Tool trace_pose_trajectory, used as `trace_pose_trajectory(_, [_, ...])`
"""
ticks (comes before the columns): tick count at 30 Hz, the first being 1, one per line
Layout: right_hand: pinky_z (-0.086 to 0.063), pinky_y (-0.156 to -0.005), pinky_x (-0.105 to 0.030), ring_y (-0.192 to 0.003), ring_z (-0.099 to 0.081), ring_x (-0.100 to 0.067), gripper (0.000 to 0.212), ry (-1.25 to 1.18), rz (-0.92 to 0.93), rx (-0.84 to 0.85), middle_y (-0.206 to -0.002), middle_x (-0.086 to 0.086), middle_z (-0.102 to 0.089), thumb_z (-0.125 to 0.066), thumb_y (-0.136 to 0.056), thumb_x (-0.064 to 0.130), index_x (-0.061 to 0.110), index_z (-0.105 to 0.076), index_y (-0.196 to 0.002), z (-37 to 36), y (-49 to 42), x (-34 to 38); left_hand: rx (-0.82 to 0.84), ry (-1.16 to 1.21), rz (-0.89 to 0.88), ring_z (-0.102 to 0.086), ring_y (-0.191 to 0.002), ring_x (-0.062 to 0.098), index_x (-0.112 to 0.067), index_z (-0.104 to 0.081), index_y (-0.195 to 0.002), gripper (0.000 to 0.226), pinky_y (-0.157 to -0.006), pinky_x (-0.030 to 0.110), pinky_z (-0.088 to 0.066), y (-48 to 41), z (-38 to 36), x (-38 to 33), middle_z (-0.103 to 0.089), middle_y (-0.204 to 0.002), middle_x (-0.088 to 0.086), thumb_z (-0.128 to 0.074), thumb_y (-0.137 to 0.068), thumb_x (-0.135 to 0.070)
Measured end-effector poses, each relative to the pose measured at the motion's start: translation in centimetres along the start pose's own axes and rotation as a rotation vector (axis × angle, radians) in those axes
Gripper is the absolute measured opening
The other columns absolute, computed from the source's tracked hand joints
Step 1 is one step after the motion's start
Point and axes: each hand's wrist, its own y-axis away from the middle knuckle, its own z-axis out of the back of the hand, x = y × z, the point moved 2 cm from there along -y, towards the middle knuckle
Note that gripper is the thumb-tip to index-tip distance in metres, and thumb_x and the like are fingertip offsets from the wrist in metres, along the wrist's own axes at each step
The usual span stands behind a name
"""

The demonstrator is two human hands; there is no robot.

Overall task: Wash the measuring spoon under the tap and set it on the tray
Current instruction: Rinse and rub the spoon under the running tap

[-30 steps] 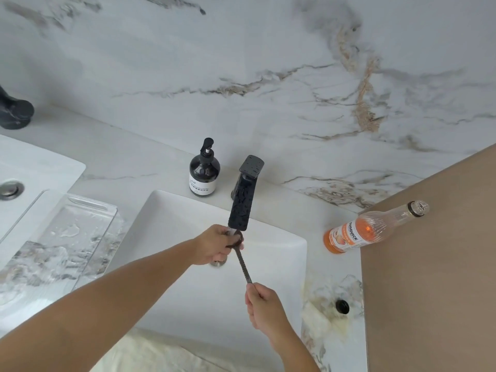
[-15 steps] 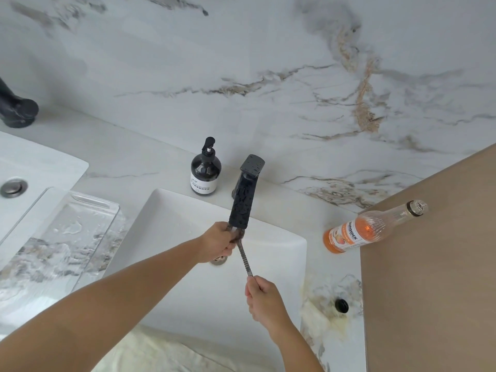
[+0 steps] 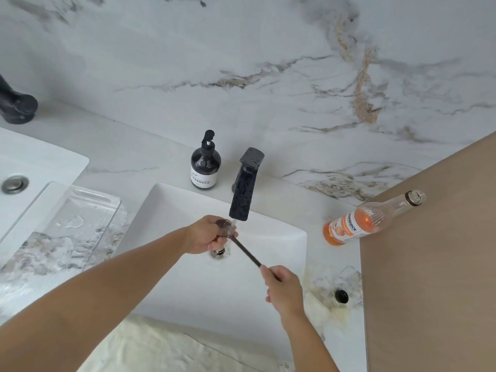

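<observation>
A dark long-handled measuring spoon (image 3: 245, 249) slants over the white sink (image 3: 281, 234). My right hand (image 3: 281, 287) grips the handle's lower end. My left hand (image 3: 208, 233) cups the spoon's bowl right under the black tap's spout (image 3: 241, 202), where water runs over it. The bowl itself is mostly hidden by my fingers and the stream. A clear tray (image 3: 67, 224) with water drops lies on the counter to the left of the sink.
A dark soap pump bottle (image 3: 205, 165) stands behind the sink, left of the tap. An orange drink bottle (image 3: 367, 221) lies on the counter at the right, against a tan panel (image 3: 434, 264). A second sink (image 3: 32, 167) and a black tap base (image 3: 16, 106) sit far left.
The spoon's bowl and my left hand have shifted a little under the spout, and water now runs over the bowl. My right hand keeps its hold on the handle.
</observation>
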Motion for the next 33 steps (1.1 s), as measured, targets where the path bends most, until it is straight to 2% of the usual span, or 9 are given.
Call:
trace_pose_trajectory(4, [-0.059, -0.059, -0.03, -0.064, -0.06, -0.024, 0.008, -0.653, -0.221, 0.036, -0.076, -0.014, -0.062, -0.067, -0.088, 0.003, -0.004, -0.067, -0.092, 0.3, -1.5, 0.8, -0.107, 0.24, -0.049, -0.049, -0.057, 0.019, -0.004, -0.053, -0.095, 0.026, -0.05, 0.022, -0.043, 0.1, -0.4, 0.9, -0.071, -0.094, 0.017, -0.034, -0.098, 0.013])
trace_pose_trajectory(8, [-0.057, -0.065, -0.028, -0.074, -0.064, -0.021, 0.008, -0.89, -0.24, -0.01, -0.089, -0.015, -0.063, -0.068, -0.086, -0.001, -0.002, -0.061, -0.09, 1.5, -3.7, 3.0, -0.097, 0.05, -0.068, -0.052, -0.06, 0.019, -0.003, -0.057, -0.097, 0.031, -0.057, 0.024, -0.045, 1.0, -0.8, 1.3, -0.067, -0.095, 0.018, -0.031, -0.097, 0.015])
trace_pose_trajectory(12, [-0.061, -0.061, -0.027, -0.073, -0.069, -0.02, 0.014, -0.907, -0.178, -0.027, -0.087, -0.014, -0.068, -0.072, -0.084, 0.005, -0.002, -0.064, -0.092, 2.6, -5.8, 5.2, -0.138, -0.075, -0.123, -0.031, -0.047, 0.013, -0.003, -0.052, -0.099, 0.02, -0.046, 0.023, -0.024, 1.2, -1.8, 1.3, -0.06, -0.082, 0.013, -0.033, -0.103, 0.001])
trace_pose_trajectory(15, [-0.06, -0.059, -0.027, -0.071, -0.071, -0.02, 0.017, -0.877, -0.178, -0.002, -0.085, -0.014, -0.07, -0.073, -0.084, 0.009, 0.0, -0.064, -0.095, 2.2, -5.5, 4.4, -0.186, 0.161, -0.204, -0.027, -0.044, 0.009, -0.005, -0.054, -0.088, 0.025, -0.041, 0.02, -0.02, 1.0, -2.6, 0.3, -0.056, -0.075, 0.008, -0.034, -0.103, -0.001])
trace_pose_trajectory(18, [-0.059, -0.06, -0.029, -0.069, -0.069, -0.022, 0.019, -0.752, -0.267, 0.192, -0.082, -0.011, -0.071, -0.073, -0.085, 0.016, 0.003, -0.065, -0.095, 0.5, -3.5, 0.6, -0.273, 0.377, -0.28, -0.026, -0.043, 0.008, -0.008, -0.049, -0.08, 0.032, -0.037, 0.018, -0.018, 0.7, -2.8, -0.5, -0.047, -0.066, 0.005, -0.028, -0.098, 0.008])
trace_pose_trajectory(21, [-0.058, -0.061, -0.033, -0.067, -0.071, -0.025, 0.021, -0.456, -0.314, 0.491, -0.078, -0.009, -0.074, -0.075, -0.083, 0.024, 0.005, -0.069, -0.086, -0.9, -1.5, -2.5, -0.354, 0.32, -0.295, -0.022, -0.037, 0.006, -0.006, -0.052, -0.085, 0.029, -0.034, 0.016, -0.014, 0.7, -3.5, -0.1, -0.046, -0.058, 0.0, -0.029, -0.097, 0.008])
trace_pose_trajectory(23, [-0.057, -0.058, -0.031, -0.065, -0.07, -0.022, 0.017, -0.31, -0.267, 0.496, -0.076, -0.01, -0.074, -0.075, -0.083, 0.021, 0.004, -0.07, -0.084, -0.5, -2.4, -2.6, -0.354, 0.256, -0.306, -0.021, -0.039, 0.007, -0.005, -0.052, -0.087, 0.027, -0.035, 0.018, -0.014, 0.9, -3.9, 0.3, -0.057, -0.07, 0.004, -0.031, -0.097, 0.009])
trace_pose_trajectory(28, [-0.06, -0.055, -0.023, -0.075, -0.067, -0.019, 0.015, -1.006, -0.263, 0.213, -0.086, -0.013, -0.068, -0.075, -0.08, 0.002, 0.0, -0.064, -0.09, 3.0, -7.5, 1.9, -0.305, 0.077, -0.259, -0.034, -0.043, 0.009, -0.006, -0.052, -0.091, 0.021, -0.037, 0.019, -0.019, 1.6, -3.9, 1.5, -0.06, -0.085, 0.011, -0.039, -0.098, 0.008])
trace_pose_trajectory(33, [-0.059, -0.056, -0.026, -0.076, -0.071, -0.023, 0.025, -1.035, -0.232, 0.228, -0.094, -0.015, -0.07, -0.08, -0.077, 0.012, 0.004, -0.065, -0.096, 1.3, -6.3, 3.7, -0.381, 0.34, -0.344, -0.029, -0.041, 0.01, -0.005, -0.052, -0.089, 0.027, -0.038, 0.018, -0.02, 1.2, -3.9, 2.1, -0.054, -0.075, 0.012, -0.032, -0.097, 0.011])
